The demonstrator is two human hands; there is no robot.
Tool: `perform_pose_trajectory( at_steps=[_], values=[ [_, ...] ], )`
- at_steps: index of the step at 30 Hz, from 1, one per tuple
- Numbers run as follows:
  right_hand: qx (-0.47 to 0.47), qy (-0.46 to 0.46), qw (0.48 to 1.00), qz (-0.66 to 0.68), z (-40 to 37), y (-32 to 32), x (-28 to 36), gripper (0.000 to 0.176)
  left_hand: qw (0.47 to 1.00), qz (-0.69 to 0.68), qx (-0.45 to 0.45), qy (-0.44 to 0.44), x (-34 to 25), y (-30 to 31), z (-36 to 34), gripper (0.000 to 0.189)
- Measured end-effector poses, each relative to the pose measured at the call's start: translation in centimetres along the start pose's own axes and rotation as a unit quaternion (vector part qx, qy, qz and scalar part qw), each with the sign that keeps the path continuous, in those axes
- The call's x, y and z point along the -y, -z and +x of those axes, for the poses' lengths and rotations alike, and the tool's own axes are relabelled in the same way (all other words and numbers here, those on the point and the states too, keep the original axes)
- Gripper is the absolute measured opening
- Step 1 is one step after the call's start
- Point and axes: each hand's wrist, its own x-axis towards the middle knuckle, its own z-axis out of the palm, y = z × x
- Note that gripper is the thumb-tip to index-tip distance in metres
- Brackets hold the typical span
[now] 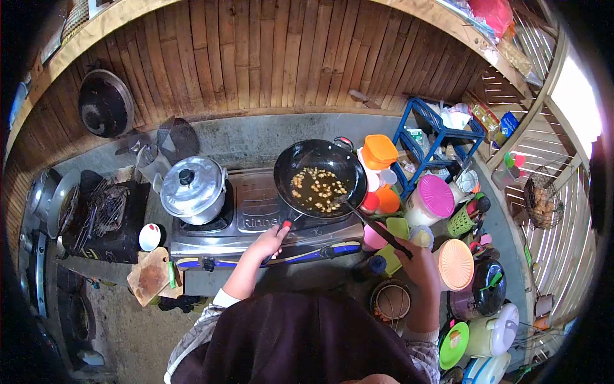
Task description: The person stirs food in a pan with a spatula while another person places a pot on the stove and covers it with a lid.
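Note:
A black wok (291, 197) sits on the right burner of the stove (246, 240). In it small golden-brown pieces (320, 182), perhaps nuts, lie in shiny oil. My left hand (268, 244) is closed on the wok's near handle, whose red part shows at the fingertips. My right hand (419, 261) is wrapped round the dark handle of a spatula (377, 225). The spatula slants down to the left, its head inside the wok among the pieces. On the left burner stands a lidded aluminium pot (190, 190).
Plastic containers, including an orange box (379, 151) and a pink-lidded tub (435, 197), crowd the right side. A blue rack (441, 131) stands behind them. Left of the stove are a cutting board (149, 276), a white cup (149, 237) and a blackened grill (109, 214).

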Motion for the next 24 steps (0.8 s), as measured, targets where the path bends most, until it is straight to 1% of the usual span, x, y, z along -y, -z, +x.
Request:
perform_pose_trajectory(
  at_steps=[3,10,13,16,18,19,21,22,24],
  values=[
    [0.007,0.017,1.0,-0.008,0.0,0.1,0.0,0.031,1.0,-0.011,0.007,-0.001,0.0,0.0,-0.1,0.054],
    [0.028,0.013,0.999,-0.045,0.0,0.9,1.3,0.029,1.0,-0.004,0.014,0.003,-0.1,0.2,-0.1,0.055],
    [0.029,0.033,0.998,-0.053,0.6,0.7,1.5,0.032,1.0,-0.002,0.012,0.003,-0.3,0.2,-0.4,0.055],
    [0.052,0.033,0.996,-0.065,1.2,0.4,1.9,0.032,1.0,0.001,0.008,0.006,-0.5,0.3,-0.4,0.055],
    [0.04,0.063,0.997,-0.03,1.7,-0.5,1.3,0.032,1.0,0.003,0.005,0.01,-0.6,0.3,-0.5,0.054],
    [0.04,0.064,0.997,-0.029,1.9,-0.7,1.4,0.032,1.0,0.001,0.001,0.009,-0.7,0.2,-0.6,0.054],
    [0.046,0.034,0.997,-0.047,2.3,-1.0,1.6,0.033,1.0,0.0,-0.003,0.007,-0.6,0.2,-0.6,0.053],
    [0.045,0.033,0.997,-0.047,2.6,-1.4,1.4,0.033,1.0,-0.003,-0.003,0.006,-0.6,0.2,-0.6,0.053],
    [0.026,0.044,0.998,0.027,3.1,-2.0,0.9,0.033,1.0,-0.006,-0.002,0.005,-0.6,0.2,-0.6,0.052]
  ],
)
